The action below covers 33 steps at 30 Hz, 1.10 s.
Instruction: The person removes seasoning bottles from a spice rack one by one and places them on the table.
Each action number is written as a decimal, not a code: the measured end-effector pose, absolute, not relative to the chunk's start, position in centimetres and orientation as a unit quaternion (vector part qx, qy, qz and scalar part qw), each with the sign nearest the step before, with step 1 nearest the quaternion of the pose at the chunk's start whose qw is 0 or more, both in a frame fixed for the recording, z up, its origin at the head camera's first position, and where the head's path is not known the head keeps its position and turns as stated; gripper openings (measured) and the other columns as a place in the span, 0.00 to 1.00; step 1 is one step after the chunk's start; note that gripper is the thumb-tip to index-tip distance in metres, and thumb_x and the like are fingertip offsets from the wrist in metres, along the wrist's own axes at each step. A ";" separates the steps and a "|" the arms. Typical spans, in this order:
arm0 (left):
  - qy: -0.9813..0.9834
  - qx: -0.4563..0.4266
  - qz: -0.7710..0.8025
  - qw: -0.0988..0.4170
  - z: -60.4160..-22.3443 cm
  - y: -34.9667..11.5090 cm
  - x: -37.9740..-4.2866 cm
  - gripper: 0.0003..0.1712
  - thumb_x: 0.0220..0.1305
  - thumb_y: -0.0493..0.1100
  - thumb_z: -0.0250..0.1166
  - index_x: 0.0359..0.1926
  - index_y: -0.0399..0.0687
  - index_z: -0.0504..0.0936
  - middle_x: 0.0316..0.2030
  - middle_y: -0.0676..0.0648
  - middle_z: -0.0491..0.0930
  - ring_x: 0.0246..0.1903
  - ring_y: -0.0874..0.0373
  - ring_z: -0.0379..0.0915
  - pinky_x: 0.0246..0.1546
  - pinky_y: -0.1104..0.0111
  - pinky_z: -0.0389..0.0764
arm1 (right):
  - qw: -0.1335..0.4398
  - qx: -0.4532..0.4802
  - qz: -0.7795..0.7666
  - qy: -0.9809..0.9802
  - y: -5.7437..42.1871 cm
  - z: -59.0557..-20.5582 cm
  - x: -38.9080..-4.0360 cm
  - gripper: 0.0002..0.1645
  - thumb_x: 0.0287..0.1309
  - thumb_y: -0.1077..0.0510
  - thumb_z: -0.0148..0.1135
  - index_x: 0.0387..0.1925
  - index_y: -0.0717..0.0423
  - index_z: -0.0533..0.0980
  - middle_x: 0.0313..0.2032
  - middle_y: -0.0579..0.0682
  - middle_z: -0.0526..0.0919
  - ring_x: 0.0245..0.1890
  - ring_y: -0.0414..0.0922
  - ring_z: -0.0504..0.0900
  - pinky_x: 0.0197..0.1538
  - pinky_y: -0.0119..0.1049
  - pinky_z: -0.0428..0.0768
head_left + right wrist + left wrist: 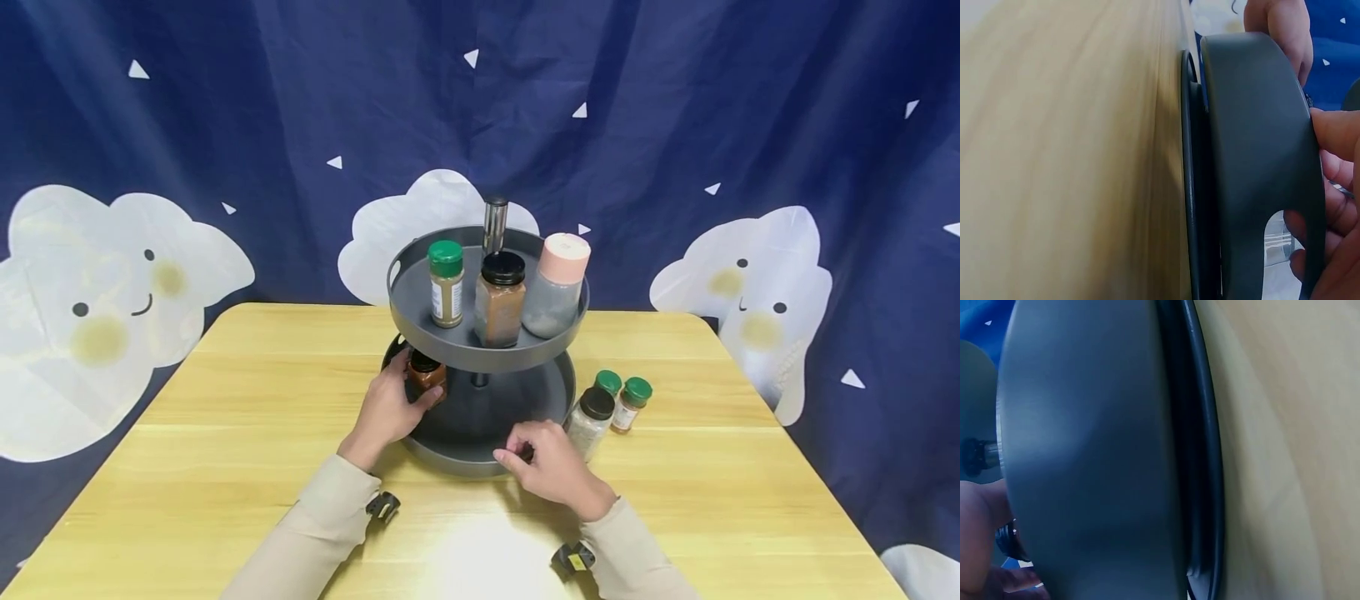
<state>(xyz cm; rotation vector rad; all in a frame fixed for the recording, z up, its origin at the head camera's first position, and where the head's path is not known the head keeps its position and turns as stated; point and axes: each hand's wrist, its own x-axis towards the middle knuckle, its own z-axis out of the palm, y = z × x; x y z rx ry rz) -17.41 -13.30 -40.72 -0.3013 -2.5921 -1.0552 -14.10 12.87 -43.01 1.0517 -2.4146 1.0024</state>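
Note:
A two-tier dark grey turntable organizer [480, 358] stands on the table. My left hand [386, 408] holds a black-lidded spice jar [427, 380] of reddish-brown contents at the left of the lower tray [468, 433]; the tray wall [1085, 450] hides most of that jar in the left wrist view. At the front right, my right hand [553, 467] grips the lower tray's rim. Its thumb lies on the rim's top edge in the right wrist view, and fingertips show through the handle cutout [1275, 219].
The upper tray [480, 357] carries a green-lidded spice bottle [447, 287], a black-lidded brown jar [501, 304] and a pink-capped bottle [558, 287]. Right of the organizer, a black-lidded jar [591, 421] and two green-lidded bottles [628, 407] stand on the wooden table [720, 483].

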 end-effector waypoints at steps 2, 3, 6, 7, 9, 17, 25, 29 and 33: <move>-0.912 -0.108 -0.355 0.175 -40.9 -13.2 -17.6 0.41 0.54 0.48 0.70 0.62 0.33 0.64 0.48 0.32 0.78 0.44 0.40 0.76 0.44 0.47 0.78 | 0.164 0.364 0.342 -0.851 12.9 -42.9 -14.1 0.17 0.48 0.57 0.70 0.15 0.43 0.70 0.17 0.35 0.71 0.18 0.30 0.69 0.25 0.27 0.71; -0.913 -0.107 -0.350 0.180 -41.0 -13.1 -17.6 0.40 0.54 0.48 0.70 0.61 0.33 0.65 0.46 0.33 0.79 0.43 0.41 0.77 0.43 0.47 0.78 | 0.165 0.362 0.336 -0.854 12.9 -42.9 -14.1 0.17 0.48 0.57 0.71 0.15 0.43 0.69 0.17 0.35 0.70 0.18 0.30 0.69 0.26 0.27 0.71; -0.916 -0.102 -0.339 0.189 -41.1 -13.0 -17.7 0.35 0.54 0.47 0.70 0.57 0.33 0.68 0.42 0.34 0.80 0.40 0.41 0.78 0.40 0.48 0.79 | 0.169 0.356 0.328 -0.859 13.0 -43.0 -14.0 0.18 0.47 0.56 0.71 0.15 0.42 0.69 0.17 0.34 0.70 0.18 0.30 0.68 0.26 0.28 0.70; -0.916 -0.101 -0.336 0.193 -41.2 -13.0 -17.8 0.34 0.54 0.47 0.70 0.56 0.33 0.69 0.40 0.35 0.81 0.39 0.42 0.78 0.39 0.48 0.79 | 0.170 0.356 0.328 -0.859 13.0 -43.0 -14.0 0.18 0.47 0.56 0.71 0.15 0.42 0.69 0.17 0.34 0.70 0.19 0.30 0.68 0.27 0.29 0.69; -0.916 -0.097 -0.334 0.198 -41.2 -13.1 -17.8 0.32 0.53 0.47 0.71 0.54 0.34 0.70 0.37 0.36 0.80 0.37 0.43 0.78 0.37 0.49 0.79 | 0.174 0.355 0.326 -0.859 13.0 -43.0 -13.9 0.18 0.46 0.56 0.72 0.15 0.42 0.69 0.16 0.34 0.69 0.18 0.30 0.68 0.27 0.29 0.69; -0.912 -0.103 -0.337 0.213 -41.4 -13.4 -18.2 0.29 0.51 0.47 0.72 0.50 0.36 0.73 0.33 0.39 0.80 0.34 0.47 0.77 0.34 0.53 0.79 | 0.175 0.347 0.322 -0.863 12.8 -43.0 -13.9 0.19 0.46 0.55 0.72 0.15 0.42 0.68 0.16 0.34 0.69 0.18 0.30 0.67 0.28 0.31 0.67; -0.905 -0.122 -0.344 0.218 -41.3 -13.9 -18.4 0.28 0.52 0.47 0.72 0.49 0.37 0.74 0.33 0.40 0.81 0.31 0.49 0.76 0.31 0.56 0.78 | 0.170 0.341 0.322 -0.867 12.7 -43.2 -14.1 0.18 0.46 0.53 0.72 0.15 0.41 0.69 0.17 0.33 0.69 0.18 0.32 0.69 0.28 0.31 0.67; -0.906 -0.114 -0.349 0.210 -41.2 -13.8 -18.3 0.28 0.52 0.47 0.72 0.49 0.37 0.73 0.31 0.41 0.80 0.30 0.50 0.76 0.29 0.57 0.78 | 0.169 0.341 0.327 -0.865 12.8 -43.2 -14.1 0.18 0.46 0.54 0.72 0.15 0.42 0.69 0.16 0.34 0.70 0.18 0.32 0.69 0.28 0.31 0.67; -0.906 -0.109 -0.352 0.207 -41.2 -13.6 -18.2 0.28 0.51 0.47 0.73 0.48 0.36 0.73 0.30 0.41 0.80 0.29 0.50 0.76 0.29 0.57 0.79 | 0.170 0.343 0.328 -0.864 12.9 -43.0 -14.0 0.18 0.46 0.55 0.72 0.15 0.43 0.69 0.16 0.35 0.70 0.18 0.32 0.69 0.28 0.31 0.67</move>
